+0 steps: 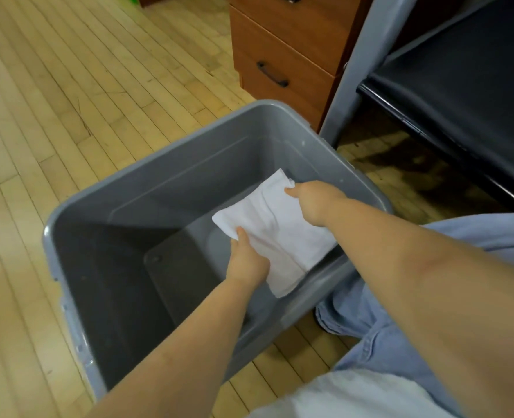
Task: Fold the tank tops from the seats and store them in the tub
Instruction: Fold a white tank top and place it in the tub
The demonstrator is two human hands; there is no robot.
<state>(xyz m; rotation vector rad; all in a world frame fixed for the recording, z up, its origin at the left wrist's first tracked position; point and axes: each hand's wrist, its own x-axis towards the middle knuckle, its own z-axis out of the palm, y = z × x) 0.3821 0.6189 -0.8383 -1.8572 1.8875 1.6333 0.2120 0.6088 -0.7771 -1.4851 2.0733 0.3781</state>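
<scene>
The folded white tank top (275,227) hung inside the grey plastic tub (68,224), near its right wall and apparently above the bottom. It looked light, soft and limp, so it would likely sag or unfold unless held at opposite edges. The left hand (248,260) pinched its near edge, thumb on top; the right hand (313,200) gripped the far corner. The tub was smooth-walled, rectangular with rounded corners, standing on pale wood-strip floor (68,86) beside a black padded seat (461,86).
</scene>
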